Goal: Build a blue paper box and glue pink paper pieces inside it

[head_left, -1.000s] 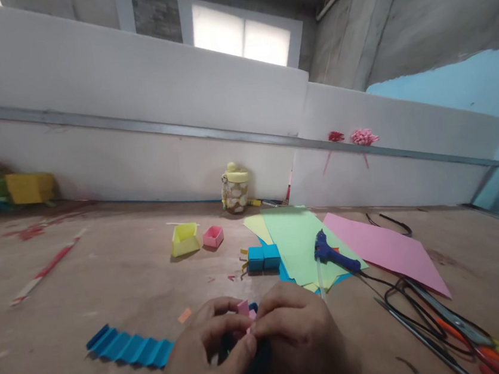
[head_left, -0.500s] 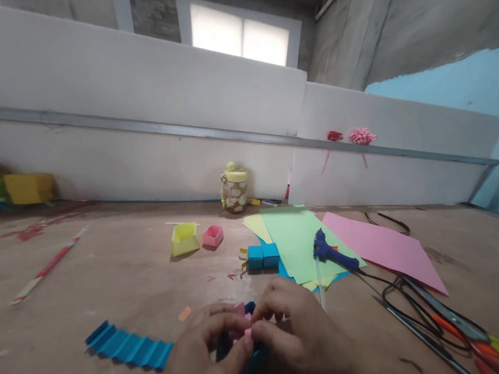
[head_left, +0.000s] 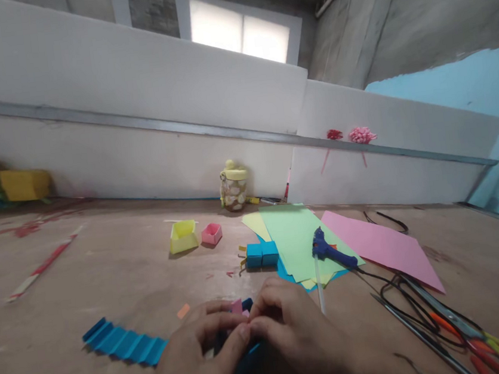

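My left hand [head_left: 207, 351] and my right hand [head_left: 290, 326] meet at the front middle, fingertips pinched together over a small pink paper piece [head_left: 236, 306]. Dark blue folded paper [head_left: 252, 354] shows under and behind the fingers; most of it is hidden by my hands. Left of my left hand lies a blue pleated paper strip [head_left: 123, 343], with a small orange paper scrap [head_left: 183, 310] above it. Beyond my hands sits a blue paper box piece [head_left: 261, 254] with thin yellow curled strips at its left end.
A yellow paper box [head_left: 184, 237] and a pink one stand farther back. A blue glue gun [head_left: 335, 252] lies on green paper sheets [head_left: 289, 236]. Its black cord runs right, near scissors [head_left: 454, 320]. A patterned jar [head_left: 234, 189] stands against the white wall.
My fingertips have drawn closer together over the pink paper and cover more of it. The view has shifted very slightly; the things on the table lie as before.
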A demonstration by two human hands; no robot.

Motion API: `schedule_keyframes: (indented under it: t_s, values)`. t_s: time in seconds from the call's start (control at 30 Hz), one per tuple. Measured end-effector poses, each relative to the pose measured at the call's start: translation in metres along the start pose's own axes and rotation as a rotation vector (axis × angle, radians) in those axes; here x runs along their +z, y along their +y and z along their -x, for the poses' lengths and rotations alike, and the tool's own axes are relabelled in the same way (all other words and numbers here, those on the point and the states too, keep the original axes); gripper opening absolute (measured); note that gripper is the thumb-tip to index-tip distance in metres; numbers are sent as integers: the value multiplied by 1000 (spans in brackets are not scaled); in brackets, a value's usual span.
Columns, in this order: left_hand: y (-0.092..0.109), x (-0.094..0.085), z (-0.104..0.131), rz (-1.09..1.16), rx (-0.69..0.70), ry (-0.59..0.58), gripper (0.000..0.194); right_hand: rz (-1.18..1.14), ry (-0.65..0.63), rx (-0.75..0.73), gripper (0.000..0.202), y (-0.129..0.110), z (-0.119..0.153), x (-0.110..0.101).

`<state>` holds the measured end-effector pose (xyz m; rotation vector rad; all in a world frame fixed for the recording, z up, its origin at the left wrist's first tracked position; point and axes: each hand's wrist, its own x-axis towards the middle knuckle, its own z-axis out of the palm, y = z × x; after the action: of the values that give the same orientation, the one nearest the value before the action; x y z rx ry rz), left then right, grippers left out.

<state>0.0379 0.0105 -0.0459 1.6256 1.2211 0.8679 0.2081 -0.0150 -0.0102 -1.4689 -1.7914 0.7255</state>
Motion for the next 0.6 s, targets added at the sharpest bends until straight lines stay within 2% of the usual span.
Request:
schedule_keyframes:
  t_s: [0.27,0.4,0.6]
  values:
    - [12,-1,4,2,7,59,29,-15,-27,13,15,2,-1,-1]
    - [14,1,4,13,10,87,30,-40,-41,7,8,-2,-2,-3]
    - [13,1,3,26,-6,67,32,-45,-31,48,9,-5,0,-2]
